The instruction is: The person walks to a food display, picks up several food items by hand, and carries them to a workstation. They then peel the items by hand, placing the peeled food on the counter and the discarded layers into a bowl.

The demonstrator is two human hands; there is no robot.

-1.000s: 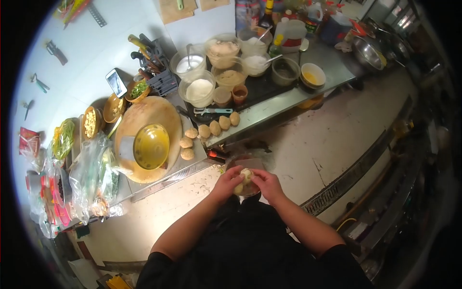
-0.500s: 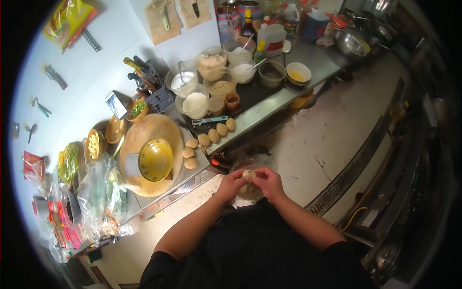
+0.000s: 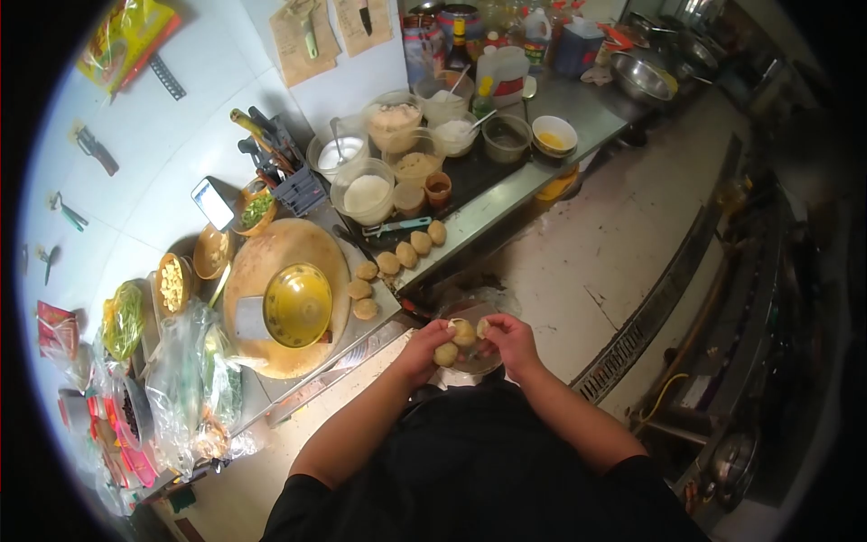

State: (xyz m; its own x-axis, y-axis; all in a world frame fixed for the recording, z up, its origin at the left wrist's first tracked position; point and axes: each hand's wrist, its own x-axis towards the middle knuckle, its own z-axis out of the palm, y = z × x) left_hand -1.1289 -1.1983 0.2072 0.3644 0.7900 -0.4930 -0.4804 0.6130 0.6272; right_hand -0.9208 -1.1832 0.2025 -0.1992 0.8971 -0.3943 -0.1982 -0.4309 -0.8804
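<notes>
Hands first: what have they got?

— My left hand (image 3: 423,350) is curled around a pale round lump (image 3: 445,355). A second lump (image 3: 463,331) is pinched between its fingertips and those of my right hand (image 3: 511,340). Both hands are closed on them, near my chest.

— Why out there, off the counter?

— I'd judge it's so that bits drop into the shallow clear bowl (image 3: 462,309) just beneath my fingers.

— How do they look?

— Matt, tan and knobbly, like the row of lumps (image 3: 404,254) along the near edge of the steel counter (image 3: 510,194). Left of that row a glossy yellow bowl (image 3: 298,305) rests on a round wooden board (image 3: 257,262). Just beyond the row lies a blue-handled peeler (image 3: 397,225).
</notes>
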